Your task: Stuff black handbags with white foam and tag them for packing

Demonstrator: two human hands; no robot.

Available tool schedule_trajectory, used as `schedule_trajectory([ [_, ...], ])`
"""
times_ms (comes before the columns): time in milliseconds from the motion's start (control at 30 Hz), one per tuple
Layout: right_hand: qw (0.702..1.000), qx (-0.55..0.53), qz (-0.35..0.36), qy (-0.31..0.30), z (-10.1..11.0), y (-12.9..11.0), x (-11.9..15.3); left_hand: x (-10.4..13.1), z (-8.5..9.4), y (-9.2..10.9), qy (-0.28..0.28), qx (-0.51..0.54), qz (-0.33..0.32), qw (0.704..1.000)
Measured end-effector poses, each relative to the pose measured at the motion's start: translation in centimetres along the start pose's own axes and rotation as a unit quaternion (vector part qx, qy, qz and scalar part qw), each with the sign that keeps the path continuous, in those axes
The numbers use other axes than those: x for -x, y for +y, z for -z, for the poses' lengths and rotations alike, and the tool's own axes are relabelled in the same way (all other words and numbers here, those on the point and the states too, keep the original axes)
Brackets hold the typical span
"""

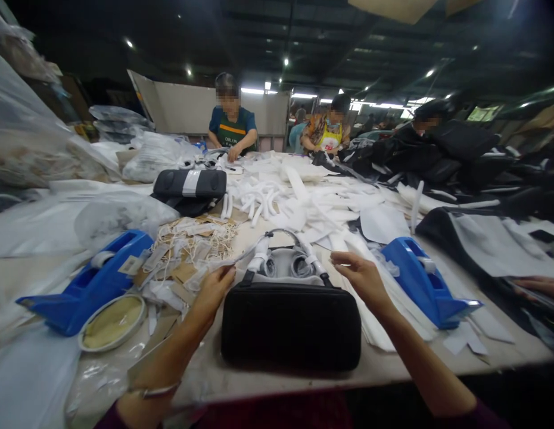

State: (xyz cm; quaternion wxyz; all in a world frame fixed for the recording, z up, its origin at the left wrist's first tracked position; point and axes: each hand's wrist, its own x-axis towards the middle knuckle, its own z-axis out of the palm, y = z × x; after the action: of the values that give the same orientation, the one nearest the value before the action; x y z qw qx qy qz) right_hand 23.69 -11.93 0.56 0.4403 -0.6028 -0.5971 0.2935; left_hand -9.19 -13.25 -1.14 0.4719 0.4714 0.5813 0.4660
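A black bag lies on the table right in front of me. Its raised handles are wrapped in white material, and pale wrapping with two round, shiny parts shows behind its top edge. To the bag's left, my left hand is closed at the fingertips on the end of a thin whitish strip that runs to the left handle. On the other side, my right hand hovers beside the right handle with fingers stretched out, holding nothing that I can see.
Blue tape dispensers flank the bag. Stringed tags and a round lid lie left. White foam pieces cover the middle, near another black bag. Co-workers stand across; another person's hand shows at right.
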Motion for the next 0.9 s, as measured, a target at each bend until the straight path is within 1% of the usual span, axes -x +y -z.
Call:
schedule_trajectory([
  [67,0.996,-0.014,0.056,-0.064,0.7,-2.6,0.6,2.1,0.5,-0.1,0.04,-0.037,-0.047,0.997],
  [133,0.982,-0.004,0.112,-0.151,0.4,-5.0,0.8,3.8,0.6,-0.2,0.057,-0.075,-0.091,0.991],
  [233,0.951,0.029,0.17,-0.258,-1.4,-7.6,0.3,5.3,0.1,-0.7,0.029,-0.079,-0.12,0.989],
  [267,0.942,0.042,0.174,-0.285,-2.2,-8.2,0.0,5.5,-0.1,-0.9,0.023,-0.072,-0.125,0.989],
  [333,0.926,0.066,0.165,-0.334,-4.1,-9.0,-0.7,5.8,-0.6,-1.4,0.028,-0.07,-0.135,0.988],
  [433,0.901,0.097,0.151,-0.396,-6.6,-9.7,-1.4,5.9,-1.2,-1.8,0.049,-0.114,-0.148,0.981],
  [533,0.889,0.11,0.154,-0.418,-8.1,-9.7,-1.7,6.0,-1.2,-1.8,0.042,-0.149,-0.136,0.979],
  [600,0.893,0.107,0.15,-0.411,-8.6,-9.4,-1.7,6.2,-1.1,-1.6,0.024,-0.143,-0.117,0.982],
  [667,0.896,0.11,0.157,-0.4,-8.7,-9.1,-1.6,6.3,-1.1,-1.4,0.009,-0.125,-0.104,0.987],
  [733,0.892,0.126,0.182,-0.394,-8.6,-9.0,-1.5,6.4,-1.2,-1.3,0.007,-0.109,-0.102,0.989],
  [833,0.874,0.173,0.22,-0.398,-8.3,-9.4,-1.4,6.4,-1.4,-1.3,0.011,-0.104,-0.107,0.989],
  [900,0.862,0.203,0.23,-0.404,-8.0,-9.7,-1.4,6.4,-1.5,-1.3,0.016,-0.106,-0.11,0.988],
])
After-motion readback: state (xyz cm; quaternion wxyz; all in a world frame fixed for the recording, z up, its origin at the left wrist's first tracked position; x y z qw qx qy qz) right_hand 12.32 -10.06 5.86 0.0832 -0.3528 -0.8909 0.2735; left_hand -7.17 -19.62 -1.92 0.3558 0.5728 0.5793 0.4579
